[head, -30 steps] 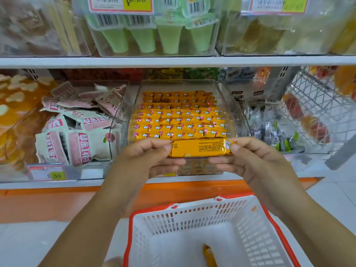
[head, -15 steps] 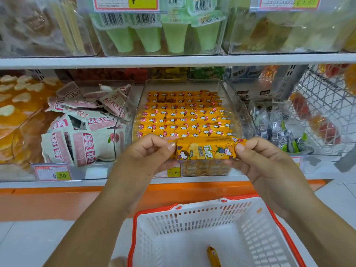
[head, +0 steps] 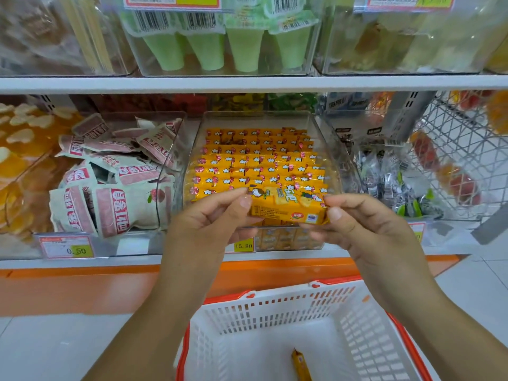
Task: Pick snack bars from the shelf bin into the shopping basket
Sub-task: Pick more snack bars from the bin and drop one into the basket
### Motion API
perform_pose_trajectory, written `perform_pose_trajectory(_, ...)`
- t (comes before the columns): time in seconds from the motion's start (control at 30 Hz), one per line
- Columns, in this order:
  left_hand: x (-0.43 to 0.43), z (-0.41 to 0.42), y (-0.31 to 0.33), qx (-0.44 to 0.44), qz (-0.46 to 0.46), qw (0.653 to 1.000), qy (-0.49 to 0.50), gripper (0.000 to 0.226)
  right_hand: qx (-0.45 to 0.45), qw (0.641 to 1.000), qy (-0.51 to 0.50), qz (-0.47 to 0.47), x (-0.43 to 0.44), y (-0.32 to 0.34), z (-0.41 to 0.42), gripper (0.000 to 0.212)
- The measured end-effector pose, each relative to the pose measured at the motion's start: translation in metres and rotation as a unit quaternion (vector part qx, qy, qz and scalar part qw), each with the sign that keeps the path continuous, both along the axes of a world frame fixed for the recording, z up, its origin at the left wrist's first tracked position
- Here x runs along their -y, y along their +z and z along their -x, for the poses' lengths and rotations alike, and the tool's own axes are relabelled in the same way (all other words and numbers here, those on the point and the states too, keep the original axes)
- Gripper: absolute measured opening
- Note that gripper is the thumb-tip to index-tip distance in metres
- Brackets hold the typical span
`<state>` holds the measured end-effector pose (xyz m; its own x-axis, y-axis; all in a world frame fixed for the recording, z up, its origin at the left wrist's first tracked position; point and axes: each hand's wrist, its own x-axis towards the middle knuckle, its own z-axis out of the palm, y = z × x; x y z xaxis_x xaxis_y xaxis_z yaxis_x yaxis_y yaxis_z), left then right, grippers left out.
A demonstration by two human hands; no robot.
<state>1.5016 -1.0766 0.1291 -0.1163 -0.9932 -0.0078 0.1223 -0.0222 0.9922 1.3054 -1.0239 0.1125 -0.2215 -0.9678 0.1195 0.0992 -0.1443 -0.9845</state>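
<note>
Holding: the left hand [head: 217,218] and the right hand [head: 365,229] each pinched one end of a yellow snack bar [head: 286,207], with the fingers [head: 242,200] narrow on the wrapper's ends.
Bar's place: it hung in the air at the near edge of the clear shelf bin [head: 334,149], lifted out of the rows.
Long axis: it ran left to right between the two hands, printed face turned up.
Deciding relation: the shopping basket [head: 275,295] lay below the bar and nearer to the person. The move would likely be down and back. Both hands were about equally close, so either could carry it.
Basket contents: one yellow bar in the basket [head: 301,364] lay on its floor at the near edge.
Bin stock: packed rows of yellow bars filled the bin.
Readable writing: a yellow price tag [head: 243,245] under the bin read "15.80". A second tag [head: 77,250] at left, below pink-and-white pouches [head: 115,210], read "0.50".
Bar lettering: present, but too small to read surely.
</note>
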Motion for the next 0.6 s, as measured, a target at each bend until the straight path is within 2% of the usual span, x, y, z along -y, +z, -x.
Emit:
perform_pose_trajectory(0.13,0.007,-0.005,-0.002,-0.012,-0.023,0.999,-0.027,0.031,0.018,1.0,0.013,-0.016,0.001,0.001,0.003,0.026)
perform_pose_trajectory(0.37,0.015,-0.011,-0.007,-0.04,-0.041,0.997,-0.047,0.027,0.05,0.998,0.01,-0.026,0.006,0.005,0.003,0.026)
perform_pose_trajectory(0.5,0.017,-0.01,-0.012,-0.044,-0.05,0.996,-0.052,0.02,0.075,0.996,0.016,-0.045,0.008,0.004,0.003,0.038)
perform_pose_trajectory(0.6,0.019,-0.011,-0.012,-0.054,-0.057,0.995,-0.063,0.028,0.108,0.992,0.041,-0.059,0.009,0.004,0.006,0.049)
